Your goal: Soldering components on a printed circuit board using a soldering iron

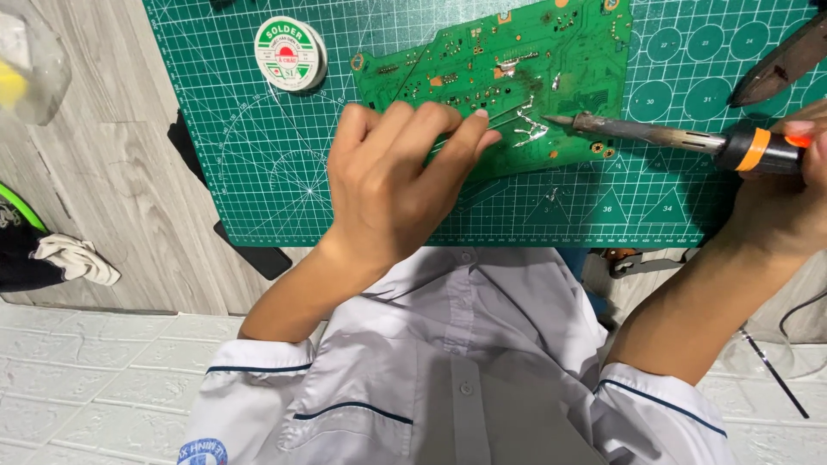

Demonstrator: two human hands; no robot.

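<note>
Two hands at work, head view. Left hand [396,176] pinches solder wire [508,118] pointing toward 3 o'clock; right hand [788,202], closed on soldering iron [655,133], aims its tip toward 9 o'clock, meeting over circuit board [517,60].

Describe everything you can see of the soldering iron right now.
The soldering iron lies nearly level over the green cutting mat, gripped by the right hand at its black handle with an orange collar. Its dark, scorched metal barrel points left; the tip meets shiny solder blobs on the green circuit board.
</note>
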